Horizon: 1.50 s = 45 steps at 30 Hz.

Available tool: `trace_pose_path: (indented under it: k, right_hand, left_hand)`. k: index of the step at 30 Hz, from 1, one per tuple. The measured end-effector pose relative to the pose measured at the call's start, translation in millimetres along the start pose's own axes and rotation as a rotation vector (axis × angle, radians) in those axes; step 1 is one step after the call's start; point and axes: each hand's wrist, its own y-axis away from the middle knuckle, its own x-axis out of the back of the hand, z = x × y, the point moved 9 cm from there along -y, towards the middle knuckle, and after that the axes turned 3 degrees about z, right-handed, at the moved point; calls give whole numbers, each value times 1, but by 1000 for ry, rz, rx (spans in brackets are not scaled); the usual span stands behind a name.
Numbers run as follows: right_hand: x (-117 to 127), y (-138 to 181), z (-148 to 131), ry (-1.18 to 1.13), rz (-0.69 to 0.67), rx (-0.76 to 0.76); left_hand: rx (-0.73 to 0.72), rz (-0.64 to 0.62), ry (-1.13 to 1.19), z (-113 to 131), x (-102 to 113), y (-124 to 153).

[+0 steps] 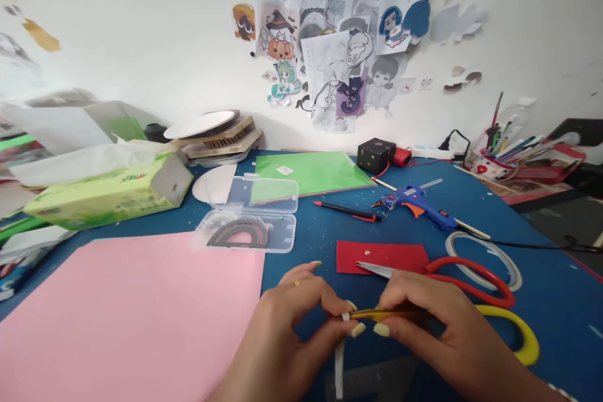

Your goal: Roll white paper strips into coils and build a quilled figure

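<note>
Apparently mid-cut: pinching a white strip (340,352) in left hand (301,311) fingertips, gripping yellow scissors (526,342) in the curled right hand (438,323), blades meeting the strip between the hands above the bench (311,245); calls next for a taut strip and a square snip.

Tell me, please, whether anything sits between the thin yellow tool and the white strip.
Nothing visible does. The thin yellow tool in the right hand meets the top of the white strip pinched by the left hand. The scissors and red sheet lie behind both hands.
</note>
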Motion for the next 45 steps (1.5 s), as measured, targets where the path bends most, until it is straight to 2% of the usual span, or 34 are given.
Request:
trace_pose_path:
  k: [7,10,13,17,24,27,30,41,45]
  right_hand:
    - [12,10,-20,109,194,289]
    - [16,16,-25,193,266,367]
    - [15,18,-29,254,291,419]
    - [16,14,-27,246,307,403]
    - [7,0,-6,53,34,145]
    - [3,-1,-2,-15,-31,67]
    - [6,-2,-5,-19,16,61]
    - [20,8,-27,176,239,290]
    - [20,14,-32,263,295,365]
  left_hand:
    - [219,-42,207,-9,-6,4]
    - [259,-14,286,-9,-4,6]
    - [253,54,265,-8,2,7]
    - [157,44,223,-3,2,5]
    - [-83,0,46,9,3,2]
    - [-124,-41,12,11,0,3]
    - [-115,-64,24,11,-2,3]
    - [50,-7,87,-2,0,-1]
    - [66,3,129,-3,1,-2]
